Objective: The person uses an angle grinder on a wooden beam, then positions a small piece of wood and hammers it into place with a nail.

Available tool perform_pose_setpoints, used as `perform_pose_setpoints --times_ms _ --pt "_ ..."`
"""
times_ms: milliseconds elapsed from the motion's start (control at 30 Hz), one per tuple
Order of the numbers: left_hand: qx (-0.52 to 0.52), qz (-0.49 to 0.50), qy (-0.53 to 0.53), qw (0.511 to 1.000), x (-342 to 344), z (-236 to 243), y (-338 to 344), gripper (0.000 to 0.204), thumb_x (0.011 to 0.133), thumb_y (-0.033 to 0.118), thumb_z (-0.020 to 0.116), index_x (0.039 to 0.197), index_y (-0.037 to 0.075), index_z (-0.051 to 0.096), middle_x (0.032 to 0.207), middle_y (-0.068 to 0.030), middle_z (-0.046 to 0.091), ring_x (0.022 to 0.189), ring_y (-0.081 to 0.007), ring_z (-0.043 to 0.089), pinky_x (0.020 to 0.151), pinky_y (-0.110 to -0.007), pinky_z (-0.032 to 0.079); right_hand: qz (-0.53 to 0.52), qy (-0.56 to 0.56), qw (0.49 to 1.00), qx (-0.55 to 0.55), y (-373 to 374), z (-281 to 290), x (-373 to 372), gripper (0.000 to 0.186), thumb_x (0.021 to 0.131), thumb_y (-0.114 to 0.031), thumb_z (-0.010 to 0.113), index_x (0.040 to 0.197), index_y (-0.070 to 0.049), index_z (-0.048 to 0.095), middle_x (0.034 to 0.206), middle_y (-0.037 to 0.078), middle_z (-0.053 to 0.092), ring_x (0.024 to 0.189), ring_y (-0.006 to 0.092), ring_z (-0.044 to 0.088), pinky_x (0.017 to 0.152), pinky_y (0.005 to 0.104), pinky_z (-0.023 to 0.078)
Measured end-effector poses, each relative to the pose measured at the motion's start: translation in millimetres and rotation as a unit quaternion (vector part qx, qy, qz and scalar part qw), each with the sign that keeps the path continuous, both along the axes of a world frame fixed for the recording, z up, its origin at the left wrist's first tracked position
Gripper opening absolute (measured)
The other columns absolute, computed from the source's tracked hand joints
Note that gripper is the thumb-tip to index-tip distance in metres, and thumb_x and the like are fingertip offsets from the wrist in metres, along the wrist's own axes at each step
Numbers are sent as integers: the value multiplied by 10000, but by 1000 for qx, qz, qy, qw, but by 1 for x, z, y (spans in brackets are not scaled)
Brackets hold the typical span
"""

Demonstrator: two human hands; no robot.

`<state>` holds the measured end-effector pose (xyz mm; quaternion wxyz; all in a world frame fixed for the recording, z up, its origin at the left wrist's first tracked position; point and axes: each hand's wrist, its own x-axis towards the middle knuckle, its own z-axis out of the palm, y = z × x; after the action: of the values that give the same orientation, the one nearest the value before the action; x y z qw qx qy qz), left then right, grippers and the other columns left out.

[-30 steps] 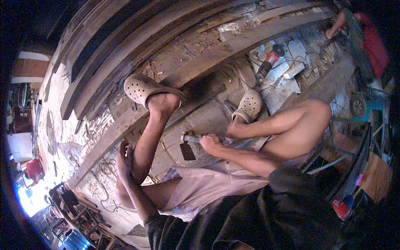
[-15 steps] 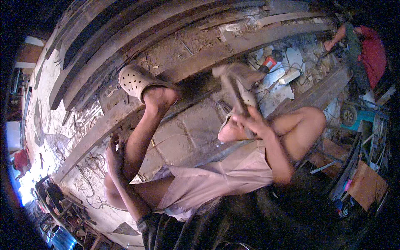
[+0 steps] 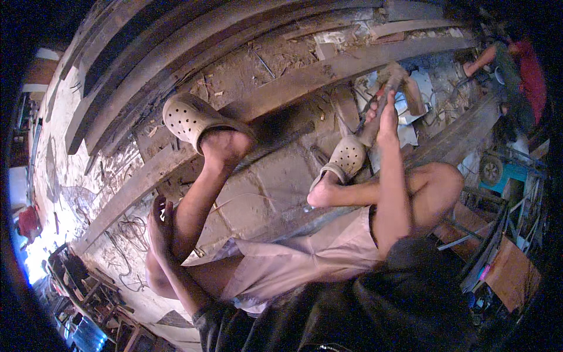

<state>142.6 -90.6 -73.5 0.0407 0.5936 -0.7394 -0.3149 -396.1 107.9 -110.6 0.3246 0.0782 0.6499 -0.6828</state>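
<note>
My right hand (image 3: 387, 117) is wrapped round the handle of a wooden-handled tool with a crosswise head (image 3: 404, 85). The tool is raised beyond my right foot, head uppermost, near a long wooden beam (image 3: 328, 70). My left hand (image 3: 159, 226) rests beside my left shin near the knee, fingers loosely bent and apart, nothing in it. My left clog (image 3: 193, 120) lies against the beam, and my right clog (image 3: 347, 157) is just nearer than the tool.
Several long planks (image 3: 146, 70) lie beyond the beam, with chips between. Behind the tool, a red power tool (image 3: 380, 92) is partly hidden. At the far right another person in a red top (image 3: 529, 88) bends down. A wheel (image 3: 491, 167) and a metal frame stand at right.
My right hand has swung the tool away from me and to the right, lifting it off from beside my right clog. My left hand has barely moved.
</note>
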Motion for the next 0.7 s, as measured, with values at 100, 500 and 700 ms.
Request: perform_pose_setpoints --times_ms 100,500,700 --pt "-2 -13 -38 999 -14 8 -8 366 892 260 551 1168 20 527 1112 -204 595 1019 -334 581 858 -394 450 -130 74 989 4 -31 -43 16 454 897 -547 423 958 -98 448 610 -4 434 472 124 444 441 281 419" --pt "-10 35 85 996 1 -12 -12 351 881 211 573 1180 32 525 1087 -162 612 965 -297 588 827 -381 459 -87 -5 996 -15 -25 -38 1 482 869 -611 420 873 -129 408 593 -18 409 468 116 428 433 268 378" --pt "8 6 -7 1000 -4 -15 -19 353 884 220 566 1181 33 523 1097 -176 605 971 -309 584 831 -391 454 85 -40 991 98 -25 -78 42 442 873 -558 465 882 -116 474 550 0 442 417 134 439 402 305 395"
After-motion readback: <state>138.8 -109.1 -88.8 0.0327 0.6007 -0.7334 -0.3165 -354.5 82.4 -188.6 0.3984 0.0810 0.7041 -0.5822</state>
